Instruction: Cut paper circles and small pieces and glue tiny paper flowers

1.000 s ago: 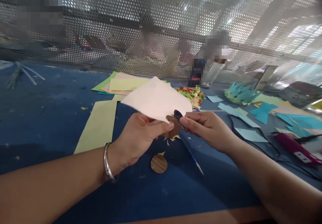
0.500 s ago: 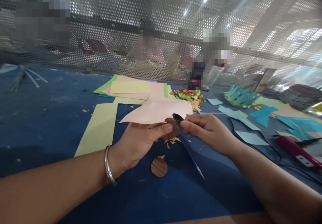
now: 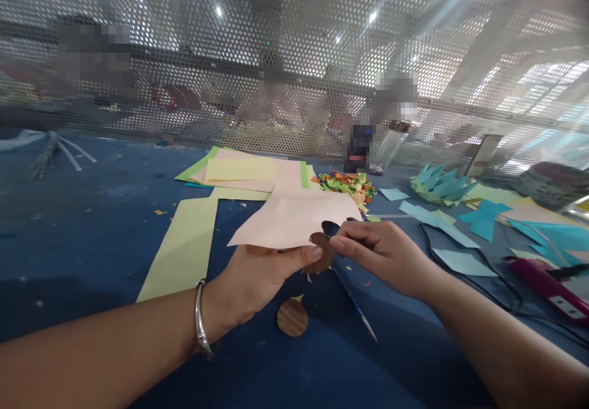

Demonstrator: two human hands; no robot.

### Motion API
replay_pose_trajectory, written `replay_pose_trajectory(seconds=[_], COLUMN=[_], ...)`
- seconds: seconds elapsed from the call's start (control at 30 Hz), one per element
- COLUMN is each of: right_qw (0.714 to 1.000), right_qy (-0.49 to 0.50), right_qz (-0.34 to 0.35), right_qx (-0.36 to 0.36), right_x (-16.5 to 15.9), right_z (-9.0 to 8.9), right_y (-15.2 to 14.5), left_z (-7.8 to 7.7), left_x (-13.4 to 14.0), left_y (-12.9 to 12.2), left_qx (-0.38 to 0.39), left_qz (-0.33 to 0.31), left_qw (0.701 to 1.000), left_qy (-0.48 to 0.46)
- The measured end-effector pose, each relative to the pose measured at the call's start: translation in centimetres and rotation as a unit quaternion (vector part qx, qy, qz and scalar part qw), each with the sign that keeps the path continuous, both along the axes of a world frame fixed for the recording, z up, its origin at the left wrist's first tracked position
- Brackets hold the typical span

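Observation:
My left hand [image 3: 262,274] is closed on a sheet of pale pink paper [image 3: 294,213] and a brown wood-grained disc [image 3: 321,254]. The thumb presses the disc against the paper's near edge. My right hand [image 3: 380,246] pinches a dark, rounded-ended tool [image 3: 329,228] at the disc's upper right edge. Fingers hide most of the tool, so its kind is unclear. A second brown disc [image 3: 292,317] lies flat on the table below, with a bit of yellow paper at its top. Below the hands rests a slim blue brush-like stick [image 3: 352,301] with a silver end.
Coloured sheets [image 3: 243,170] and a pale yellow-green sheet [image 3: 184,243] lie at left. Paper scraps [image 3: 350,185] are heaped behind the hands. At right are a blue paper crown [image 3: 442,182], blue cut pieces [image 3: 464,262], a black cable and a magenta power strip [image 3: 547,286]. A perforated metal screen stands behind.
The whole view has shifted, so everything appears slightly lower. Both hands keep their grips. The dark tool stays at the disc's edge, and the pink paper is a little more tilted.

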State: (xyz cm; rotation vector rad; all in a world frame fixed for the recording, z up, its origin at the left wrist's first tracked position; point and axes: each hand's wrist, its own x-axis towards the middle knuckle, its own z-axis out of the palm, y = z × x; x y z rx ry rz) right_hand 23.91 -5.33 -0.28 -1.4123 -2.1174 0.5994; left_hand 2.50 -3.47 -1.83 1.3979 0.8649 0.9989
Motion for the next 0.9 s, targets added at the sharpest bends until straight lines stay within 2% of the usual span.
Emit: replay_pose_trajectory(seconds=[0.2, 0.33, 0.37, 0.43, 0.5, 0.57, 0.6, 0.67, 0.7, 0.77, 0.87, 0.9], right_qw=[1.000, 1.000, 1.000, 1.000, 1.000, 0.998, 0.997, 0.992, 0.989, 0.983, 0.980, 0.980], right_qy=[0.006, 0.006, 0.004, -0.008, -0.026, -0.052, -0.068, -0.103, -0.117, -0.135, -0.145, -0.141], right_qz=[-0.001, 0.003, 0.004, 0.005, 0.007, 0.015, 0.024, 0.047, 0.059, 0.082, 0.086, 0.077], right_qx=[-0.001, 0.004, 0.001, -0.006, -0.016, -0.031, -0.041, -0.063, -0.073, -0.090, -0.109, -0.117], right_x=[0.0, 0.3, 0.4, 0.5, 0.7, 0.8, 0.8, 0.8, 0.8, 0.8, 1.0, 1.0], right_z=[-0.3, -0.4, -0.3, -0.3, -0.3, -0.4, -0.5, -0.7, -0.8, -0.9, -0.6, -0.4], right_y=[0.1, 0.1, 0.2, 0.3, 0.5, 0.6, 0.7, 0.7, 0.7, 0.6, 0.4, 0.4], left_z=[-0.4, -0.9, -0.8, -0.4, 0.5, 1.7, 2.3, 3.4, 3.7, 3.7, 2.6, 2.2], left_x=[-0.2, -0.3, -0.4, -0.5, -0.9, -1.5, -1.8, -2.4, -2.6, -2.6, -2.1, -1.9], left_y=[0.2, 0.4, 0.3, 0.1, -0.4, -1.2, -1.7, -2.4, -2.6, -2.3, -0.5, 0.3], left_qx=[-0.010, -0.050, -0.070, -0.134, -0.209, -0.248, -0.259, -0.259, -0.257, -0.185, -0.065, -0.033], left_qz=[-0.012, -0.034, -0.064, -0.162, -0.282, -0.383, -0.415, -0.435, -0.435, -0.389, -0.205, -0.154], left_qw=[1.000, 0.998, 0.995, 0.978, 0.936, 0.890, 0.871, 0.861, 0.862, 0.901, 0.975, 0.987], left_qy=[0.009, -0.012, -0.010, 0.001, 0.000, -0.021, -0.038, -0.043, -0.033, -0.049, -0.046, -0.026])
